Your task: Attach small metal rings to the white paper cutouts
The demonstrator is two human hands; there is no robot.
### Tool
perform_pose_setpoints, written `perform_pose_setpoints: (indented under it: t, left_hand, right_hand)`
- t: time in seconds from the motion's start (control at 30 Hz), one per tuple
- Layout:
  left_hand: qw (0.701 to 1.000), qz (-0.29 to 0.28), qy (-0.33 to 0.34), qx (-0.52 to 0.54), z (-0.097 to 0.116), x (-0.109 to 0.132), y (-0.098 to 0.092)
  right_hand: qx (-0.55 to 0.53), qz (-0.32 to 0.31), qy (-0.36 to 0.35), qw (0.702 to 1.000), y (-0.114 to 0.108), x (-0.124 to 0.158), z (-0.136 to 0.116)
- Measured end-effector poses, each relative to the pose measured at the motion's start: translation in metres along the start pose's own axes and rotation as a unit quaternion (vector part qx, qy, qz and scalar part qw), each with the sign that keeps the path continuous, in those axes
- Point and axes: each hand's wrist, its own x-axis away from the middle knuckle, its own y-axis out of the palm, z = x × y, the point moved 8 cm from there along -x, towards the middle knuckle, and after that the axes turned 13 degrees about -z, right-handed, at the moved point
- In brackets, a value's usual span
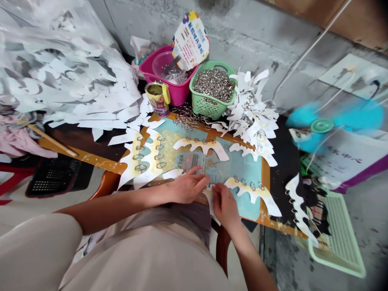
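Paper strip (209, 199) with a jagged edge sits at the near side of an orange board (266, 178), right between the two hands. The right hand (224, 207) bends its fingers and pinches the thin paper. The left hand (188, 186) lies open beside it on a printed sheet (189, 162), keeping things flat. Shiny metal rings (214, 85) fill a green plastic basket (204, 106), set close by for easy reaching. More ringed strips (201, 147) lie on the board.
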Motion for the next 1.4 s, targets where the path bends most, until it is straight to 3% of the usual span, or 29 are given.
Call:
perform_pose_setpoints:
  t: [0.2, 0.43, 0.63, 0.77, 0.9, 1.07, 1.4]
  left_hand:
    - [0.998, -0.027, -0.019, -0.048, 0.0, -0.006, -0.002]
    - [0.996, -0.053, 0.045, -0.062, 0.006, -0.011, 0.005]
    - [0.99, 0.069, -0.095, 0.079, -0.018, 0.019, -0.008]
    - [0.976, 0.137, -0.157, 0.069, -0.014, 0.033, -0.021]
    - [0.995, 0.062, -0.082, 0.017, 0.007, 0.022, -0.01]
    - [0.996, 0.017, -0.088, -0.011, 0.008, 0.018, 0.006]
    - [0.995, -0.044, -0.015, -0.094, 0.01, -0.009, 0.002]
  right_hand:
    - [0.014, -0.03, -0.009, 0.999, -0.003, -0.007, 0.001]
    - [0.041, -0.069, -0.02, 0.997, -0.003, -0.016, 0.003]
    - [0.088, -0.081, -0.064, 0.991, -0.002, -0.018, -0.007]
    - [0.09, -0.069, -0.076, 0.991, 0.0, -0.011, -0.016]
    - [0.115, -0.044, -0.054, 0.991, 0.006, -0.003, -0.024]
    - [0.091, -0.002, -0.028, 0.995, 0.005, 0.002, -0.021]
    - [0.041, -0.071, -0.06, 0.995, -0.002, -0.012, -0.009]
